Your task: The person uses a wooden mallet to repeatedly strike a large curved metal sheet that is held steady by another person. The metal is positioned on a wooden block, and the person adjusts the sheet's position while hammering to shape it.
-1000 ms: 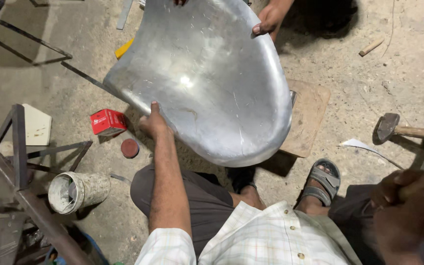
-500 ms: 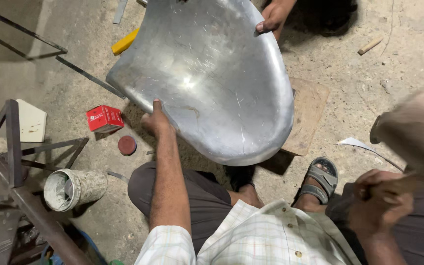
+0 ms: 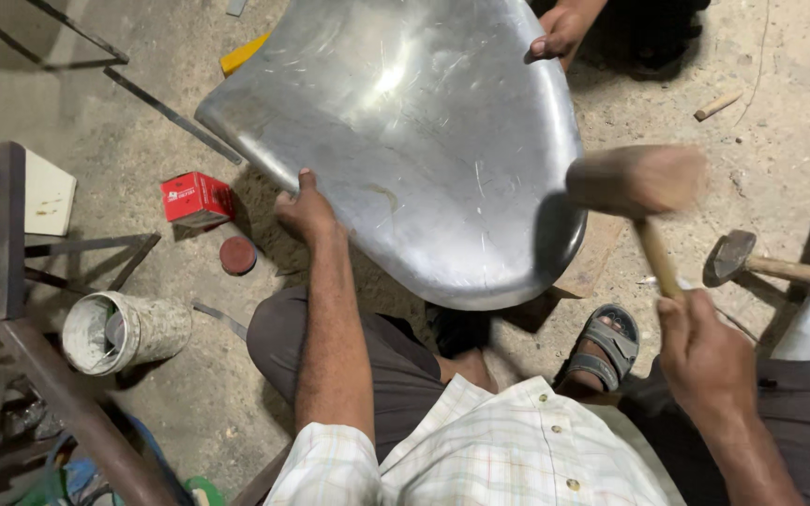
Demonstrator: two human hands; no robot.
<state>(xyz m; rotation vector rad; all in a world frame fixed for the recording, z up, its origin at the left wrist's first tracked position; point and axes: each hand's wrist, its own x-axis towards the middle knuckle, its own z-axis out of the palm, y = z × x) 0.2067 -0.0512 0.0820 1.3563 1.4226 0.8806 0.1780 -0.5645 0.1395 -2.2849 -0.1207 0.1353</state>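
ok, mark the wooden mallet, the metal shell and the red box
wooden mallet (image 3: pixel 635 178), head view, on its blurred wooden head
metal shell (image 3: pixel 405 141), head view, middle of its shiny concave face
red box (image 3: pixel 196 199), head view, on its top face

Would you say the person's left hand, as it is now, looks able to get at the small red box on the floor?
Probably yes: the left hand grips the metal shell's edge, and the red box lies just beside it on bare floor with nothing between; it would have to let go first.

Pan: sheet metal, shiny, scuffed with fine scratches. Mallet: bare wood, matt. Floor: rough gritty concrete. Box: red cardboard. Shirt: checked woven cloth.
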